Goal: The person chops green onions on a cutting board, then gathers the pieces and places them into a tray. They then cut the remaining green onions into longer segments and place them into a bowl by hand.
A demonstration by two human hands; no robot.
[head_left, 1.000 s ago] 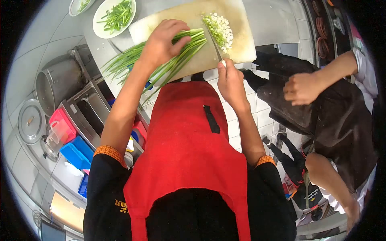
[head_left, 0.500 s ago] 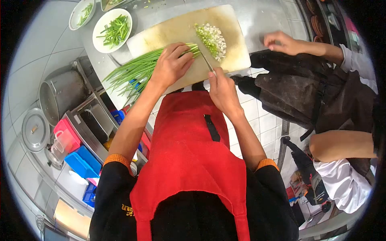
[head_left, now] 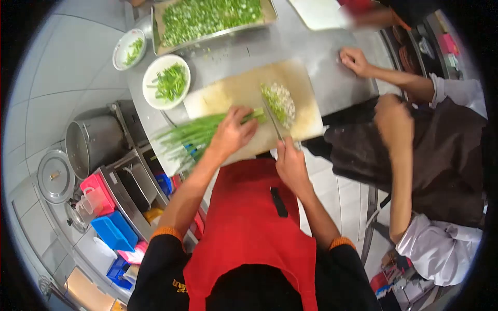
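My left hand [head_left: 234, 132] is wrapped over the bunch of green onions [head_left: 194, 136], near its cut end on the cutting board [head_left: 223, 92]. In my right hand [head_left: 291, 165] is the handle of a knife [head_left: 273, 120], whose blade lies between the bunch and a small heap of chopped pale green and white onion [head_left: 281, 103]. The long green tops of the bunch reach past the board's left side.
A white bowl [head_left: 149, 92] of cut greens and a smaller bowl [head_left: 116, 56] stand left. Behind is a metal tray [head_left: 218, 35] of chopped greens. A co-worker in a brown apron [head_left: 363, 155] stands right; another person's blurred arm [head_left: 374, 18] crosses a white board [head_left: 316, 13].
The view has shifted, bringing the tray of chopped greens and another person's arm into sight. Both my hands keep their holds. The co-worker's second hand has come up beside the apron.
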